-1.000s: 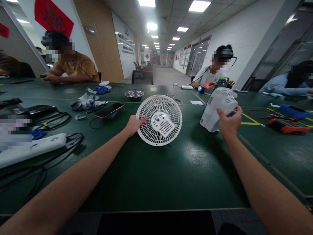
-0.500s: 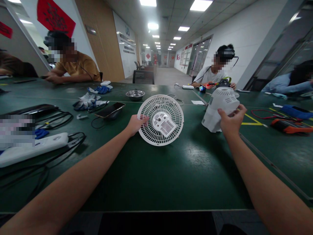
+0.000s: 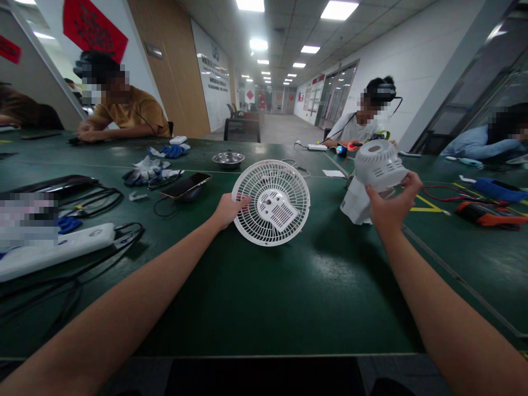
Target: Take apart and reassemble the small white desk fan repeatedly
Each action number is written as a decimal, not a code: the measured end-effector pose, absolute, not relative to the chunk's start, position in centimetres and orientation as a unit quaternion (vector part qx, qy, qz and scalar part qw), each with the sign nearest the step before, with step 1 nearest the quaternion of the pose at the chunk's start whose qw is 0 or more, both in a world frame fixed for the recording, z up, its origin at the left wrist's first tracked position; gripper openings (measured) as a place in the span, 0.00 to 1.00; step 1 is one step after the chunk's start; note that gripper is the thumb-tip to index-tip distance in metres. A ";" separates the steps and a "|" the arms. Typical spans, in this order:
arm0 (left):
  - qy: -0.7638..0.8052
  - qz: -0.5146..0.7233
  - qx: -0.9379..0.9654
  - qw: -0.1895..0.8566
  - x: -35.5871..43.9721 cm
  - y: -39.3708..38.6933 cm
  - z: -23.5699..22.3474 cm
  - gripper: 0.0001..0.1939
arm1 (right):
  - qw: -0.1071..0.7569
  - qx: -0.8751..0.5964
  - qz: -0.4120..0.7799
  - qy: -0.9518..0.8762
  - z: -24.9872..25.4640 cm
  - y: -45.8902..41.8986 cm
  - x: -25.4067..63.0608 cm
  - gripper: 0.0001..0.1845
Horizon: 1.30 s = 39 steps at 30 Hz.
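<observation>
My left hand [image 3: 226,211] is closed on the left rim of a round white fan grille [image 3: 278,209], thumb over the bars. The grille is tilted up, its slotted centre plate facing me. Over to the right, my right hand [image 3: 390,202] grips a white slotted motor cover [image 3: 378,165] between thumb and fingers. Just below the cover is a white fan base [image 3: 357,202] on the table. The cover sits tilted at the top of the base; my hand hides part of where they meet, so I cannot tell whether they touch.
On the green table [image 3: 264,308], a phone [image 3: 187,186], gloves [image 3: 150,170], a white power strip [image 3: 61,247] and black cables lie left. A metal bowl [image 3: 228,159] stands farther back. An orange-black multimeter [image 3: 493,213] lies right. Several people sit around the table.
My right hand has raised and tilted the motor cover at the top of the fan base. The left hand and the grille have stayed in place.
</observation>
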<state>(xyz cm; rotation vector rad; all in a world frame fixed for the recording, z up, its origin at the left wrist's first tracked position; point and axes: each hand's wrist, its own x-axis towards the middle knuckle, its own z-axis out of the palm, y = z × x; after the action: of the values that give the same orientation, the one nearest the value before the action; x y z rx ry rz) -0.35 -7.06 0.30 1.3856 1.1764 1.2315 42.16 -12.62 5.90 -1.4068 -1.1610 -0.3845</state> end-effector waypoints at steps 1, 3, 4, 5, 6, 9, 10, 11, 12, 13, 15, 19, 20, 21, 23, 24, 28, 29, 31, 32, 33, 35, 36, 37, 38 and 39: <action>0.474 0.499 0.563 0.457 -0.4 -7.1 0.3 0.10 | 0.593 -0.588 -0.204 -0.512 6.1 -12.9 41.7 0.44; 0.467 0.502 0.566 0.458 -0.4 -7.0 0.2 0.11 | 0.585 -0.549 -0.244 -0.544 6.3 -13.5 40.3 0.43; 0.463 0.504 0.567 0.458 -0.4 -6.9 0.1 0.12 | 0.587 -0.537 -0.231 -0.560 6.2 -13.7 39.4 0.43; 0.460 0.507 0.567 0.458 -0.4 -6.9 0.0 0.13 | 0.584 -0.535 -0.200 -0.577 6.0 -13.8 38.4 0.43; 0.458 0.510 0.567 0.457 -0.4 -6.8 0.0 0.13 | 0.575 -0.536 -0.167 -0.595 5.8 -13.9 37.3 0.44; 0.459 0.510 0.570 0.452 -0.5 -6.7 -0.1 0.14 | 0.514 -0.565 -0.069 -0.642 4.4 -13.8 34.6 0.40; 0.460 0.508 0.571 0.451 -0.5 -6.7 -0.1 0.14 | 0.493 -0.575 -0.042 -0.651 3.8 -13.6 34.0 0.39; 0.462 0.507 0.572 0.450 -0.5 -6.7 -0.1 0.14 | 0.476 -0.584 -0.017 -0.657 3.3 -13.3 33.6 0.38; 0.463 0.506 0.573 0.450 -0.5 -6.7 -0.1 0.14 | 0.457 -0.595 0.004 -0.661 2.7 -13.0 33.4 0.38; 0.463 0.505 0.573 0.450 -0.6 -6.8 0.0 0.13 | 0.436 -0.609 0.022 -0.663 2.2 -12.7 33.4 0.38; 0.460 0.503 0.573 0.455 -0.6 -6.9 0.1 0.13 | 0.384 -0.641 0.044 -0.664 1.4 -11.9 33.9 0.39; 0.452 0.503 0.573 0.463 -0.5 -6.9 0.1 0.14 | 0.265 -0.697 0.023 -0.666 0.5 -10.5 35.3 0.38; 0.453 0.506 0.572 0.460 -0.4 -6.9 0.1 0.14 | 0.237 -0.706 0.012 -0.667 0.4 -10.3 35.4 0.37; 0.453 0.511 0.572 0.456 -0.4 -6.8 0.0 0.14 | 0.214 -0.711 0.003 -0.670 0.4 -10.3 35.5 0.37; 0.451 0.515 0.570 0.454 -0.4 -6.7 -0.1 0.14 | 0.194 -0.711 -0.007 -0.675 0.5 -10.4 35.3 0.38; 0.450 0.515 0.571 0.455 -0.4 -6.6 -0.2 0.14 | 0.202 -0.705 -0.013 -0.679 0.7 -10.6 35.1 0.38; 0.453 0.509 0.574 0.454 -0.5 -6.6 -0.2 0.15 | 0.333 -0.629 -0.055 -0.700 2.3 -11.9 34.0 0.36; 0.453 0.510 0.574 0.453 -0.5 -6.6 -0.2 0.15 | 0.369 -0.607 -0.045 -0.702 2.7 -12.2 33.8 0.33; 0.452 0.512 0.573 0.453 -0.4 -6.8 0.0 0.15 | 0.418 -0.576 0.053 -0.700 3.3 -13.0 33.0 0.25; 0.453 0.513 0.572 0.453 -0.4 -6.9 0.1 0.15 | 0.432 -0.562 0.140 -0.691 3.5 -13.4 32.5 0.21; 0.454 0.512 0.571 0.453 -0.3 -7.0 0.2 0.15 | 0.436 -0.545 0.246 -0.673 3.6 -13.8 31.9 0.20; 0.457 0.510 0.572 0.452 -0.2 -7.2 0.4 0.14 | 0.426 -0.504 0.452 -0.600 3.5 -14.6 30.4 0.19; 0.458 0.510 0.573 0.450 -0.2 -7.3 0.5 0.14 | 0.411 -0.489 0.530 -0.558 3.4 -15.1 29.7 0.19; 0.459 0.510 0.575 0.447 -0.1 -7.4 0.6 0.13 | 0.392 -0.479 0.587 -0.521 3.4 -15.5 28.9 0.20; 0.460 0.511 0.577 0.441 -0.1 -7.4 0.6 0.13 | 0.369 -0.462 0.639 -0.492 3.4 -15.9 28.3 0.22; 0.462 0.512 0.581 0.432 -0.1 -7.5 0.7 0.13 | 0.345 -0.438 0.685 -0.470 3.4 -16.3 27.7 0.26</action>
<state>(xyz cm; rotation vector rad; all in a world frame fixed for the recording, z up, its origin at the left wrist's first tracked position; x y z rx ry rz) -0.12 -7.51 0.68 1.4489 1.1526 1.2760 27.67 -16.33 3.36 -1.1368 -1.2193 1.7785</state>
